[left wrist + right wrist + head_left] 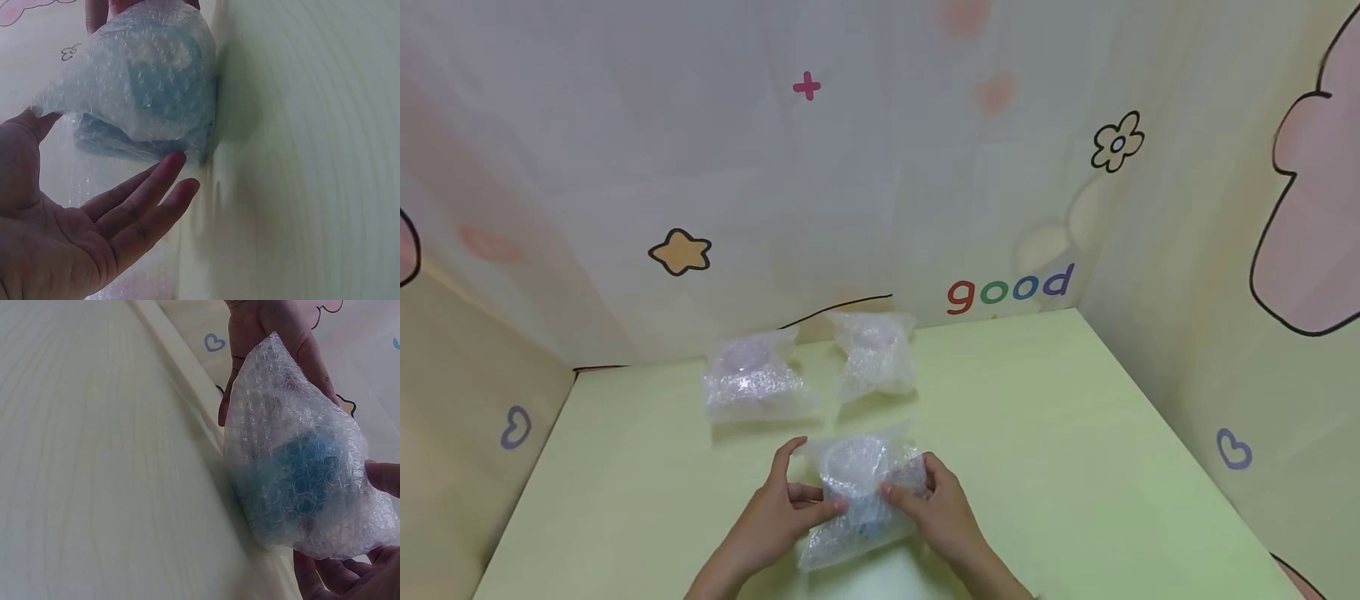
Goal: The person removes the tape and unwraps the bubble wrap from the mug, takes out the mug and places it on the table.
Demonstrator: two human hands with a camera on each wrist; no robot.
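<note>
A bubble-wrap bag (853,471) with something blue inside is between my hands near the table's front. My right hand (946,510) grips its right side, the thumb (382,476) on one face and the fingers (334,575) round the other. At the left side, my left hand (775,512) touches the bag with its thumb, the other fingers spread and loosely extended. In the left wrist view its fingertips (175,164) are right at the bag's lower edge. The wrap blurs the blue content (306,472).
Two more bubble-wrap bags lie farther back on the pale yellow-green table (1060,467): one with a pinkish content (756,375) at left, one whitish (876,354) beside it. A printed cloth (820,183) forms walls at the back and both sides.
</note>
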